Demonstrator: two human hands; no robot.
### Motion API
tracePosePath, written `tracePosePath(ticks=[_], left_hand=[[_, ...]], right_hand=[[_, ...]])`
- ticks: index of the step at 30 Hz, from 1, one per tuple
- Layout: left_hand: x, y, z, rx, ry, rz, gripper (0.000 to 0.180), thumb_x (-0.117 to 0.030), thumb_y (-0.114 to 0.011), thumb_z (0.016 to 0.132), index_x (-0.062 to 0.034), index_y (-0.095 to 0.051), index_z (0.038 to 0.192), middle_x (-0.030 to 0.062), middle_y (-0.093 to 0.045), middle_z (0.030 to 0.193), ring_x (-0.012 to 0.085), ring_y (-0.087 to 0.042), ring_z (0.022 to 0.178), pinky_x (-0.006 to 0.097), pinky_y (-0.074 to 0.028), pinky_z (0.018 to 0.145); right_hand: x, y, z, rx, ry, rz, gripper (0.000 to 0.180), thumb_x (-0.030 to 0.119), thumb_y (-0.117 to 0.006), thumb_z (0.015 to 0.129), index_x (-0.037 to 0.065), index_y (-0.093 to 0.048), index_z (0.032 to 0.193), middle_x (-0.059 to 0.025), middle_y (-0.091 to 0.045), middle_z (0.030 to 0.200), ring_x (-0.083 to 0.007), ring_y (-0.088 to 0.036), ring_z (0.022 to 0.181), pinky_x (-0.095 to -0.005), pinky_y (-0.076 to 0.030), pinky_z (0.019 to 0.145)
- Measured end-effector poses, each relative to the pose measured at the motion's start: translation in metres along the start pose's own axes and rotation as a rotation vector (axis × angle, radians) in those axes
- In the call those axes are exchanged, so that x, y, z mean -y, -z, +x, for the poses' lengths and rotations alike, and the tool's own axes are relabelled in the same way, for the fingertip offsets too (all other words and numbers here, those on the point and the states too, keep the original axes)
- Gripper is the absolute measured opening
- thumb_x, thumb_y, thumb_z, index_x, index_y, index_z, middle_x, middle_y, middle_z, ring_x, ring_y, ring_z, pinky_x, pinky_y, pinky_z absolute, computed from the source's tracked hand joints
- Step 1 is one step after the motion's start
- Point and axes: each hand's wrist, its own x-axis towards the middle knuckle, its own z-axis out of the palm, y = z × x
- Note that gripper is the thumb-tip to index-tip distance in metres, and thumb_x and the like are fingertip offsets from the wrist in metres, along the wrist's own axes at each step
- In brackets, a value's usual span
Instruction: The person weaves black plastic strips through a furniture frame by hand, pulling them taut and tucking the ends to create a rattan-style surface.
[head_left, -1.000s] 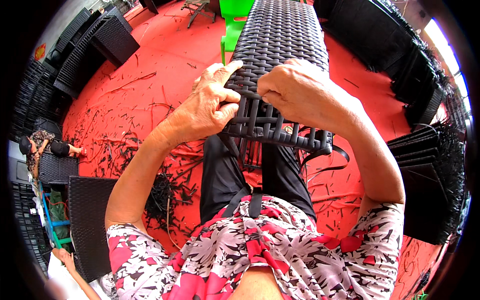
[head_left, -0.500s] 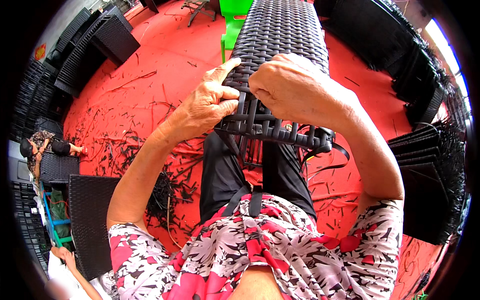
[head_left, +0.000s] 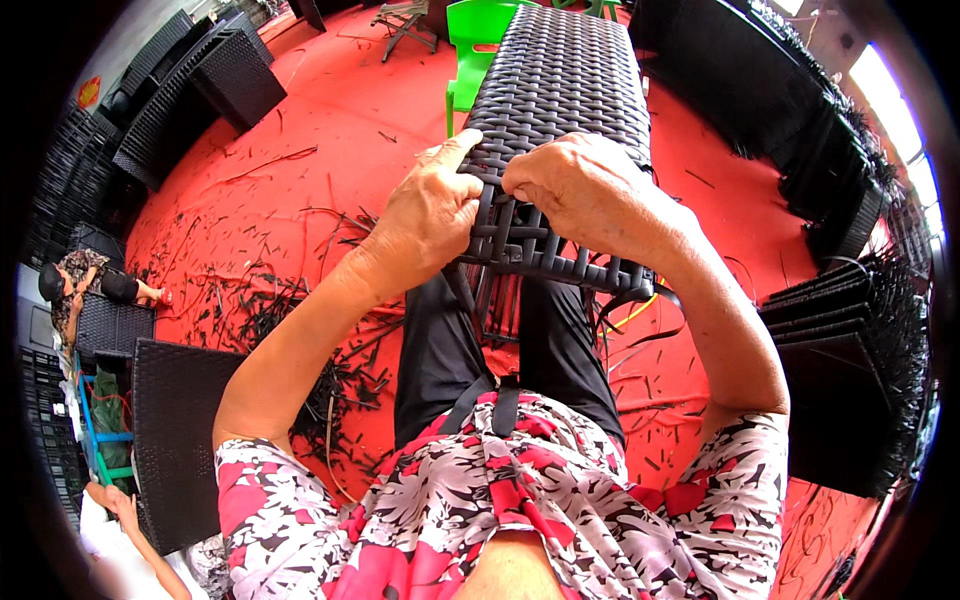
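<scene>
A long woven panel of dark plastic rattan [head_left: 560, 75] stretches away from me, tightly woven at the far part and with open gaps at its near end. My left hand [head_left: 435, 205] grips its left edge, with the index finger stretched forward on the weave and the other fingers curled. At the near part of the weave my right hand [head_left: 590, 190] is closed, thumb and forefinger pinching a dark rattan strip; most of the strip is hidden under the fingers. Loose strip ends [head_left: 672, 300] hang from the near right corner, beside a yellow strand.
Cut strip scraps [head_left: 345, 385] litter the red floor covering. A green plastic chair [head_left: 470, 60] stands beyond the panel. Dark woven panels [head_left: 840, 370] are stacked at right, and woven furniture [head_left: 235, 80] stands far left. Another person [head_left: 100, 285] sits at left; someone's forearms [head_left: 130, 510] show lower left.
Both hands and the near end of the panel sit slightly differently in view. My right hand has turned and drawn nearer, its thumb and forefinger now showing at the weave.
</scene>
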Motion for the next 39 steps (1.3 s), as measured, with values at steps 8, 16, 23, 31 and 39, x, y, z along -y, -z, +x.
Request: tracePosePath(ticks=[8, 16, 23, 31, 39], left_hand=[[-0.002, 0.068, 0.014, -0.18, 0.21, -0.622, 0.008, -0.001, -0.06, 0.074, 0.0022, -0.067, 0.077, 0.0148, -0.059, 0.119, 0.0215, -0.053, 0.111, 0.035, -0.038, 0.098], [-0.047, 0.103, 0.015, -0.377, 0.02, -0.768, 0.014, -0.01, -0.057, 0.089, 0.0, -0.066, 0.087, 0.0093, -0.066, 0.101, 0.0139, -0.06, 0.09, 0.028, -0.046, 0.081], [0.013, 0.014, -0.046, -0.167, 0.504, -0.648, 0.016, -0.009, -0.058, 0.091, 0.0029, -0.067, 0.089, 0.0008, -0.064, 0.075, 0.0061, -0.056, 0.07, 0.023, -0.046, 0.064], [0.005, 0.001, -0.045, -0.093, 0.559, -1.143, 0.013, -0.012, -0.066, 0.085, 0.0017, -0.068, 0.086, 0.0023, -0.066, 0.075, 0.0062, -0.058, 0.069, 0.023, -0.047, 0.062], [0.015, -0.002, -0.044, 0.026, 0.74, -1.617, 0.007, -0.01, -0.071, 0.078, -0.0055, -0.065, 0.079, 0.0012, -0.065, 0.072, 0.0087, -0.056, 0.06, 0.022, -0.047, 0.061]], right_hand=[[0.013, 0.002, 0.008, -0.415, 0.017, 0.166, 0.016, 0.01, -0.061, 0.083, 0.0, -0.065, 0.094, -0.016, -0.06, 0.079, -0.0341, -0.061, 0.07, -0.0397, -0.049, 0.065], [0.06, 0.019, 0.034, -0.27, -0.291, 0.935, 0.017, 0.017, -0.062, 0.088, 0.0, -0.065, 0.092, -0.0002, -0.055, 0.057, -0.0043, -0.049, 0.048, -0.021, -0.037, 0.044], [0.051, 0.023, 0.01, -0.342, -0.151, 0.284, 0.033, 0.009, -0.052, 0.092, 0.001, -0.051, 0.124, -0.0056, -0.048, 0.063, -0.0117, -0.045, 0.057, -0.0268, -0.038, 0.054], [0.069, 0.051, 0.015, 0.0, -0.023, -0.075, 0.012, 0.004, -0.058, 0.087, -0.001, -0.063, 0.098, -0.0116, -0.055, 0.069, -0.0228, -0.053, 0.054, -0.0333, -0.041, 0.051], [0.08, 0.049, 0.028, 0.212, 0.062, -0.326, 0.021, 0.01, -0.066, 0.08, 0.007, -0.068, 0.1, -0.0079, -0.052, 0.065, -0.0246, -0.055, 0.052, -0.0355, -0.041, 0.046]])
